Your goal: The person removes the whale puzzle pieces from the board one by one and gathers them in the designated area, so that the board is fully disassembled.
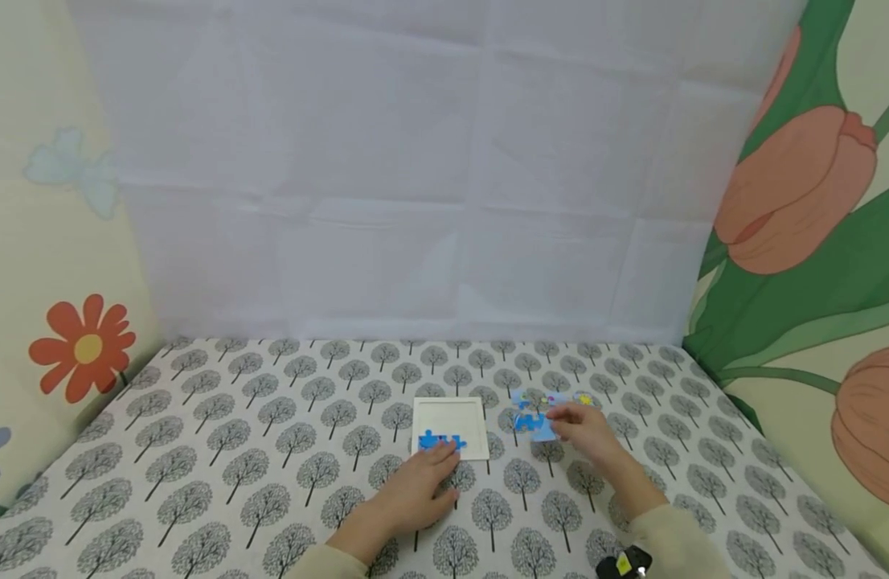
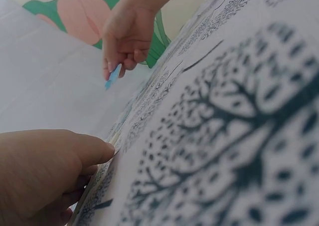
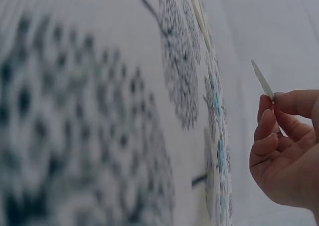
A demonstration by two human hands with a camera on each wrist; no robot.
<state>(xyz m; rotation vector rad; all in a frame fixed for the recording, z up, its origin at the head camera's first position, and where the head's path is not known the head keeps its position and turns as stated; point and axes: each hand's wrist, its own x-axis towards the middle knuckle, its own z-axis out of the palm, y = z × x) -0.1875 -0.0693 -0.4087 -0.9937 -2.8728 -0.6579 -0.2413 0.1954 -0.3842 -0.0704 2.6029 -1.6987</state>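
My right hand (image 1: 587, 438) pinches a light-blue jigsaw puzzle piece (image 2: 112, 77) between thumb and fingers, raised over the cloth. In the right wrist view the held piece (image 3: 261, 78) appears edge-on, thin and pale. My left hand (image 1: 421, 492) lies with its fingers extended over the front edge of a square white puzzle tray (image 1: 452, 408). Connected blue puzzle pieces (image 1: 432, 440) lie along the tray's front side, partly covered by the left fingertips. Beside the right fingertips are more blue pieces (image 1: 542, 433).
Behind those, several loose puzzle pieces (image 1: 553, 398), one with a yellow sun, lie right of the tray. A tree-print cloth (image 1: 271, 474) covers the table. A white sheet (image 1: 387, 177) hangs at the back. A small black object (image 1: 624, 561) shows by the right sleeve.
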